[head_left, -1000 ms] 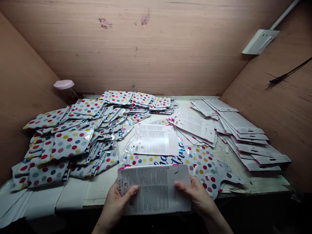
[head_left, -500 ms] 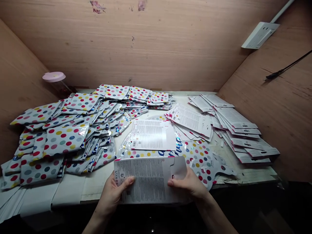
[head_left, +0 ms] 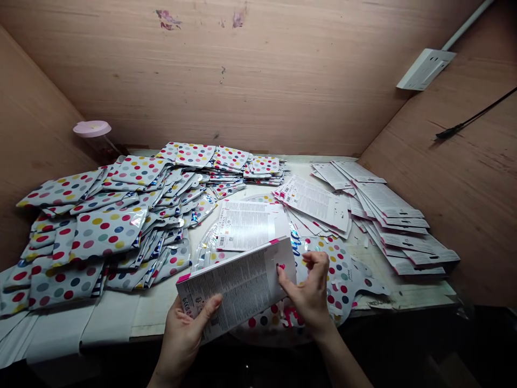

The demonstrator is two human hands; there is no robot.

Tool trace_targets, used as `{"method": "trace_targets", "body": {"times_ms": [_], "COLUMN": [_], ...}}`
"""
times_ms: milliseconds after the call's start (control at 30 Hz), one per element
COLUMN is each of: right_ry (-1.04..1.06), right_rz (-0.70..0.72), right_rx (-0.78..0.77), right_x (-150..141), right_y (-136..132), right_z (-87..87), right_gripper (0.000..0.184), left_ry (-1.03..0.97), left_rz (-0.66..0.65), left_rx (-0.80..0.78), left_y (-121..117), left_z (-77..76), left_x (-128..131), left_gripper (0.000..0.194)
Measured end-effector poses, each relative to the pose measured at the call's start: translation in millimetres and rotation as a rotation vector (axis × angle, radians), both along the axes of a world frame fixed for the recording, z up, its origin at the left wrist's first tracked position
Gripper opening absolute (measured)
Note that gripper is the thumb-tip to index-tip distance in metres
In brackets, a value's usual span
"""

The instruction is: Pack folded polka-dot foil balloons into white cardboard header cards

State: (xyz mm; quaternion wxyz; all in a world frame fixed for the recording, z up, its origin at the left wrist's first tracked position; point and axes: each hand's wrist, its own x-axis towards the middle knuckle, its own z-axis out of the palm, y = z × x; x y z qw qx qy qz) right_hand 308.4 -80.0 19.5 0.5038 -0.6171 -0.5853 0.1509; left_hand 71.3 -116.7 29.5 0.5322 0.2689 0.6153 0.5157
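Note:
My left hand (head_left: 186,334) grips the lower left corner of a white printed card (head_left: 238,285) with pink edging, thumb on top. The card is tilted, its right end raised. My right hand (head_left: 311,293) pinches the card's right edge between thumb and forefinger, the other fingers curled above. Under the card lies a flat foil balloon (head_left: 339,275) with coloured dots and blue lettering. A second printed card (head_left: 246,226) rests on the balloon just behind.
A big heap of folded polka-dot packs (head_left: 109,221) fills the left of the table (head_left: 157,312). Fanned stacks of white printed cards (head_left: 388,215) lie at the right. Wooden walls enclose three sides. A pink-lidded jar (head_left: 92,132) stands at the back left, a power strip (head_left: 426,67) on the right wall.
The card has been tilted, its right end lifted and its left end lowered. My right hand moved from flat under the card to a pinch at its right edge.

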Motion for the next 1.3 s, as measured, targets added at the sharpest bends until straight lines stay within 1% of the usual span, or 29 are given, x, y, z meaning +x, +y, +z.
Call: {"method": "trace_targets", "body": {"times_ms": [33, 67, 100, 167, 267, 367, 433, 500, 567, 600, 633, 667, 700, 733, 800, 833, 900, 967, 1067, 1133, 1200, 1300], "right_ry": [-0.102, -0.167, -0.196, -0.164, -0.046, 0.076, 0.109, 0.041, -0.027, -0.011, 0.05, 0.147, 0.267, 0.391, 0.585, 0.638, 0.697, 0.742, 0.794, 0.787, 0.747, 0.656], "right_rz": [-0.002, 0.027, 0.066, 0.113, 0.236, 0.364, 0.411, 0.471, 0.454, 0.41, 0.372, 0.364, 0.397, 0.462, 0.597, 0.632, 0.636, 0.638, 0.656, 0.635, 0.563, 0.371], "right_rx": [0.043, 0.062, 0.065, 0.082, 0.15, 0.173, 0.084, -0.103, -0.263, -0.3, -0.319, -0.329, -0.346, -0.373, -0.434, -0.457, -0.484, -0.514, -0.566, -0.574, -0.562, -0.532], "right_x": [-4, -8, -11, -17, -17, 0, 23, 48, 66, 69, 68, 63, 56, 47, 30, 25, 20, 22, 29, 29, 24, 11], "right_y": [1, 1, 2, 2, -2, -11, -16, -15, -10, -5, -1, 4, 9, 14, 21, 24, 26, 24, 20, 18, 16, 14], "right_z": [-0.3, 0.1, 0.9, 3.5, 8.3, 15.5, 22.2, 28.5, 33.0, 34.4, 35.5, 36.1, 36.5, 36.5, 35.5, 34.7, 32.7, 31.2, 31.7, 33.3, 34.3, 32.0], "right_gripper": [0.027, 0.014, 0.005, 0.01, 0.012, 0.013, 0.013, 0.012, 0.014, 0.015, 0.017, 0.022, 0.031, 0.037, 0.035, 0.032, 0.028, 0.029, 0.029, 0.029, 0.028, 0.027], "left_ry": [0.011, 0.03, 0.052, 0.066, -0.018, -0.11, -0.141, -0.149, -0.141, -0.134, -0.127, -0.12, -0.112, -0.103, -0.074, -0.058, -0.006, 0.056, 0.135, 0.165, 0.199, 0.239], "left_rz": [0.007, 0.017, 0.028, 0.034, 0.046, 0.088, 0.101, 0.107, 0.099, 0.09, 0.074, 0.055, 0.033, 0.011, -0.03, -0.046, -0.054, -0.047, -0.013, 0.009, 0.036, 0.066], "left_rx": [0.006, 0.018, 0.031, 0.04, 0.038, 0.028, 0.018, 0.033, 0.049, 0.055, 0.055, 0.054, 0.054, 0.058, 0.076, 0.086, 0.108, 0.127, 0.154, 0.15, 0.131, 0.123], "left_y": [0, -1, -1, 1, 7, 15, 18, 20, 21, 20, 20, 19, 18, 17, 15, 14, 12, 11, 9, 7, 4, -4], "left_z": [0.1, 0.8, 2.0, 5.1, 7.9, 6.9, 6.1, 6.6, 7.8, 8.2, 8.3, 7.8, 6.9, 5.7, 2.9, 1.9, 1.8, 4.6, 12.0, 16.4, 19.3, 22.1], "left_x": [1, 2, 3, 7, 11, 7, 0, -8, -14, -15, -16, -17, -16, -16, -15, -15, -15, -15, -11, -6, 0, 11], "left_gripper": [0.066, 0.066, 0.066, 0.065, 0.064, 0.066, 0.065, 0.063, 0.062, 0.062, 0.061, 0.06, 0.06, 0.059, 0.061, 0.061, 0.058, 0.054, 0.059, 0.062, 0.058, 0.051]}}
